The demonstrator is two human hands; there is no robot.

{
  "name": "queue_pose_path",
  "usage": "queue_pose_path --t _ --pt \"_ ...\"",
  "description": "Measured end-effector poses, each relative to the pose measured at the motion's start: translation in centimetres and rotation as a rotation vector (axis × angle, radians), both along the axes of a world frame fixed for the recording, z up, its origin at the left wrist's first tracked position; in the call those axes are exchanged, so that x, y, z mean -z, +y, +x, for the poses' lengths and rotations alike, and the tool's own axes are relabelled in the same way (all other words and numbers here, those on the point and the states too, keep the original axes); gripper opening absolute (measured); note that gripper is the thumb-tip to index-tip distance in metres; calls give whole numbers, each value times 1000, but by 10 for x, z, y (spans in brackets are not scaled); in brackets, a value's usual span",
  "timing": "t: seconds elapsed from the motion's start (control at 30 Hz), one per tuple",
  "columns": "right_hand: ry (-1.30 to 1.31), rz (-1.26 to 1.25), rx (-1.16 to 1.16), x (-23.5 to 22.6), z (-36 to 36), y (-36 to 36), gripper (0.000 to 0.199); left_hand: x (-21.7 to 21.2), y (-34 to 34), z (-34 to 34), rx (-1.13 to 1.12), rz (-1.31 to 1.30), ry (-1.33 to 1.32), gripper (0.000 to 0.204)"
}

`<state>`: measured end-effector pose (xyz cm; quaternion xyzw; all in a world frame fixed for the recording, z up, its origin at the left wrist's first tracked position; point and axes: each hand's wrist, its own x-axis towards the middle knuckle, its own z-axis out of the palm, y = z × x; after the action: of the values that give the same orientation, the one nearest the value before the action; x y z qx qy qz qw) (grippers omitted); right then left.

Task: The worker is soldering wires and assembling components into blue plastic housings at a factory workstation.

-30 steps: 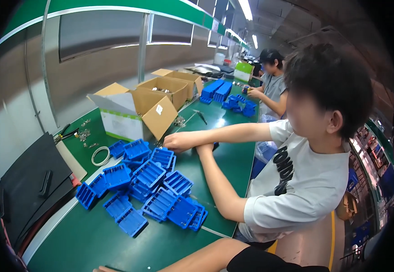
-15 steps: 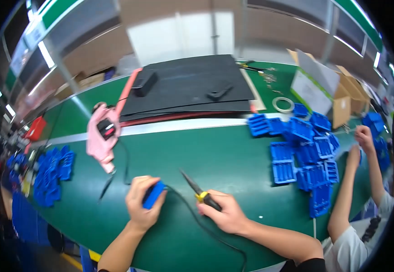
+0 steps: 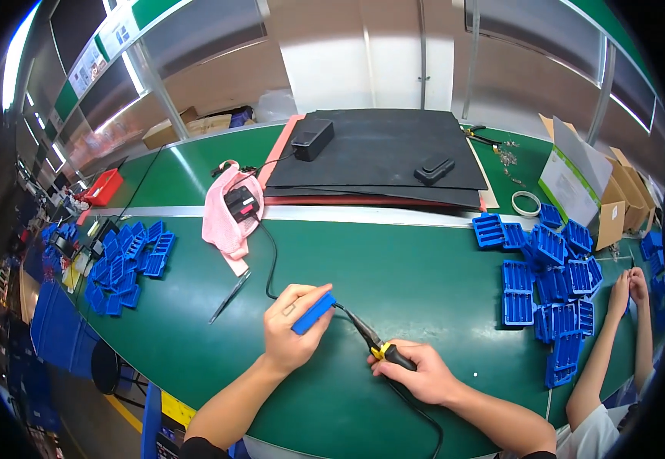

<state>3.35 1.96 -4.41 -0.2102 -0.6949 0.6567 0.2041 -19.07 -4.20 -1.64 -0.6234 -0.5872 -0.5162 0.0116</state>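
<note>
My left hand (image 3: 292, 327) is closed around a small blue plastic holder (image 3: 314, 312), tilted on its side over the green table. My right hand (image 3: 418, 372) grips long-nose pliers (image 3: 369, 335) with black and yellow handles. Their tips reach the right end of the blue holder; whether they touch it or pinch something there is too small to tell. A black cable (image 3: 273, 268) runs from a black device (image 3: 242, 205) on a pink cloth (image 3: 221, 226), passes behind my left hand and continues below my right hand.
Blue compartment holders lie heaped at the right (image 3: 552, 264) and left (image 3: 124, 264). A slim dark tool (image 3: 230, 297) lies by the cloth. Black sheets (image 3: 382, 149) carry two black objects. A tape roll (image 3: 526, 203) and open cartons (image 3: 577, 180) stand back right. A co-worker's hands (image 3: 629, 289) work at far right.
The view has swung left, so the scene sits further right. The pliers' tips, apart from the blue holder before, now meet its right end. Both hands keep their holds.
</note>
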Motion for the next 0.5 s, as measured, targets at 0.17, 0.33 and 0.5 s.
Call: queue_pose_path --t 0.17,0.33,0.5 --pt "-30 52 -54 -7 -2 -1 19 -1 3 0 -7 28 11 36" --pt "-3 115 -51 0 -3 -2 19 0 4 1 11 45 84 35" --pt "-15 125 -70 -1 -7 -1 20 5 3 0 11 63 113 36"
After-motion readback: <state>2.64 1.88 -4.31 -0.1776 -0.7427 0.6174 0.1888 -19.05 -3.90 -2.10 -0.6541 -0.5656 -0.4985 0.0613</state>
